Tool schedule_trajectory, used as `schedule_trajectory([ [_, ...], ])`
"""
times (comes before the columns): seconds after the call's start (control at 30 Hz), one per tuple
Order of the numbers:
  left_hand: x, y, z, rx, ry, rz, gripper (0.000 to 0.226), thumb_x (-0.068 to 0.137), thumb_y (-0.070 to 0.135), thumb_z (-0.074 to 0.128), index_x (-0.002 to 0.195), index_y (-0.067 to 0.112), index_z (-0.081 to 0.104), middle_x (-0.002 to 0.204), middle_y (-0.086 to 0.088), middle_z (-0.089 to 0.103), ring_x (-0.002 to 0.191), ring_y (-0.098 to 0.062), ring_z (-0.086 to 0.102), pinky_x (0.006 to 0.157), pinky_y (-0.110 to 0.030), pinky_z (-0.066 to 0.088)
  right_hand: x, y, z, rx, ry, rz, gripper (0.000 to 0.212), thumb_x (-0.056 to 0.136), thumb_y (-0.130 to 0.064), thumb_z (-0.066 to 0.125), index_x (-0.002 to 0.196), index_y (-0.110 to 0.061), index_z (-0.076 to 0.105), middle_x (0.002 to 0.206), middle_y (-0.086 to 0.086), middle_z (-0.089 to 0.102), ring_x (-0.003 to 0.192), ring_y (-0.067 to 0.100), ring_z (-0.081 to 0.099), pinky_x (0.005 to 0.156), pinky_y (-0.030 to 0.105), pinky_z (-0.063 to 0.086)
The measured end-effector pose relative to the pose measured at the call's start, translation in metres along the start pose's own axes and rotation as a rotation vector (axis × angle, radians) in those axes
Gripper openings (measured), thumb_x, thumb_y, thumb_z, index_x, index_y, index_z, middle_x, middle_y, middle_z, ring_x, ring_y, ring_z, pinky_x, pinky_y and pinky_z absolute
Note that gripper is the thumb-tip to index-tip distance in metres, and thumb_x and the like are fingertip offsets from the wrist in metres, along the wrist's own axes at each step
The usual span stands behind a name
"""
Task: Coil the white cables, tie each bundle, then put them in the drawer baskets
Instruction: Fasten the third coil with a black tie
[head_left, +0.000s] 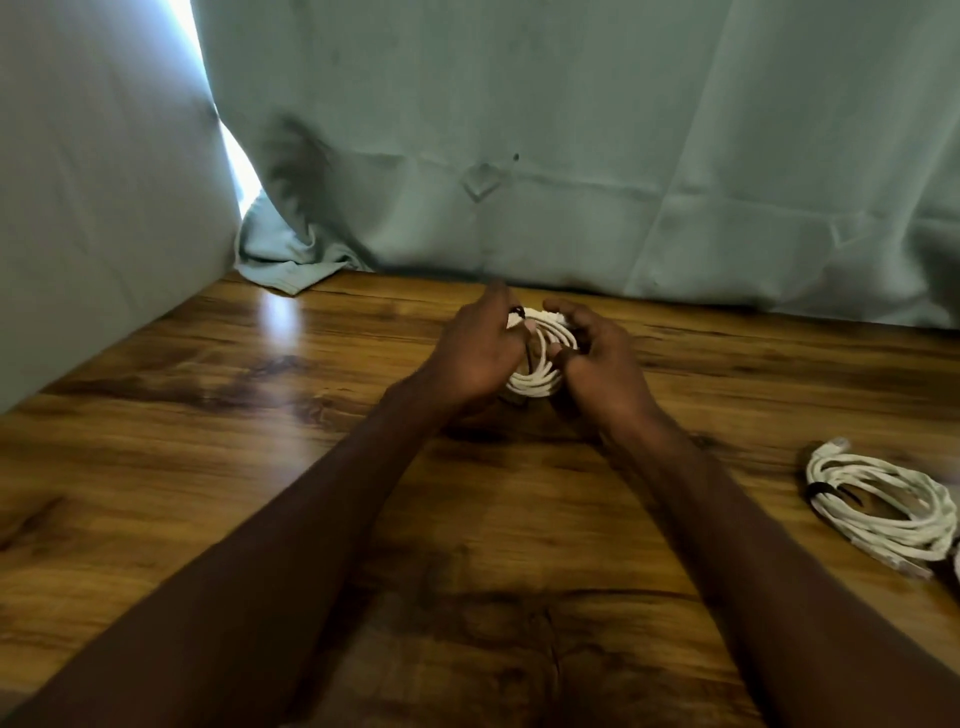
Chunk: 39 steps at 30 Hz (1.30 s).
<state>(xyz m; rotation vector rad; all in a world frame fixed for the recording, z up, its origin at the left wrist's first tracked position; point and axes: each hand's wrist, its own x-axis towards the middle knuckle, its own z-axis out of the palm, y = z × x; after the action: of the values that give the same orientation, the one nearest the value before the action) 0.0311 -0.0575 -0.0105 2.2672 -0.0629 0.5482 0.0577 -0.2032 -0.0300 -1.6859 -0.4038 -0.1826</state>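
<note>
surface: i see a wood-grain table (260, 493) with a grey-green curtain (571, 130) hanging behind it.
fingers: my left hand (475, 353) curls round the coiled white cable (537, 382), its fingertips pinching what looks like a dark tie (518, 312); my right hand (597, 358) grips the coil's other side, fingers curled in.
coil: held between both hands just above the table, near the curtain; its loop stands roughly upright, long axis running away from me.
progress: a second bundle (883, 501) lies well apart at the right edge, a dark band round it, so i judge it tied.
left: finishing this tie, then the baskets, which i can't see.
</note>
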Motion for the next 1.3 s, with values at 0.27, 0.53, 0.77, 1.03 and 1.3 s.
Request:
schedule_trajectory([
  [0.27,0.001,0.011,-0.009,-0.806,-0.223,-0.167,0.009,0.103,0.004,0.055,0.098,0.007,0.048,0.068,-0.006,0.065,0.046,-0.012,0.051,0.047,-0.022,0.043,0.009,-0.006,0.003,0.65,0.002,0.23,0.038,0.095,0.017,0.043,0.114,-0.006,0.066,0.1,0.018,0.073,0.074,0.019,0.069,0.071,0.036,0.061],
  [0.53,0.006,-0.001,-0.014,-0.997,-0.303,-0.201,0.008,0.101,0.001,0.054,0.098,0.007,0.049,0.07,-0.008,0.06,0.05,-0.014,0.049,0.05,-0.023,0.046,0.01,-0.009,-0.005,1.117,-0.181,0.45,0.041,0.075,0.003,0.045,0.113,-0.003,0.059,0.082,0.015,0.065,0.061,0.017,0.057,0.09,0.03,0.041],
  [0.77,0.005,-0.001,-0.022,-1.191,-0.365,-0.193,0.016,0.1,0.001,0.047,0.087,0.006,0.055,0.068,-0.005,0.053,0.038,-0.007,0.041,0.051,-0.024,0.051,0.006,-0.018,-0.007,1.148,-0.273,0.477,0.031,0.081,0.0,0.051,0.11,-0.006,0.062,0.073,0.01,0.057,0.049,0.014,0.051,0.075,0.034,0.05],
  [1.03,0.004,-0.002,-0.025,-1.133,-0.452,-0.125,0.025,0.1,0.014,0.054,0.081,0.013,0.069,0.064,-0.005,0.048,0.035,-0.012,0.038,0.057,-0.032,0.042,0.006,-0.027,-0.008,0.67,-0.292,0.237,0.024,0.099,0.007,0.04,0.11,-0.01,0.054,0.064,0.005,0.044,0.043,0.006,0.035,0.048,0.019,0.03],
  [1.3,0.001,0.003,-0.021,-1.123,-0.402,-0.137,0.015,0.101,0.015,0.052,0.09,0.006,0.055,0.062,-0.007,0.051,0.036,-0.013,0.041,0.052,-0.03,0.051,0.002,-0.032,-0.006,0.218,-0.228,0.037,0.007,0.105,-0.018,0.052,0.104,-0.022,0.057,0.07,-0.003,0.061,0.049,0.005,0.044,0.051,0.027,0.036],
])
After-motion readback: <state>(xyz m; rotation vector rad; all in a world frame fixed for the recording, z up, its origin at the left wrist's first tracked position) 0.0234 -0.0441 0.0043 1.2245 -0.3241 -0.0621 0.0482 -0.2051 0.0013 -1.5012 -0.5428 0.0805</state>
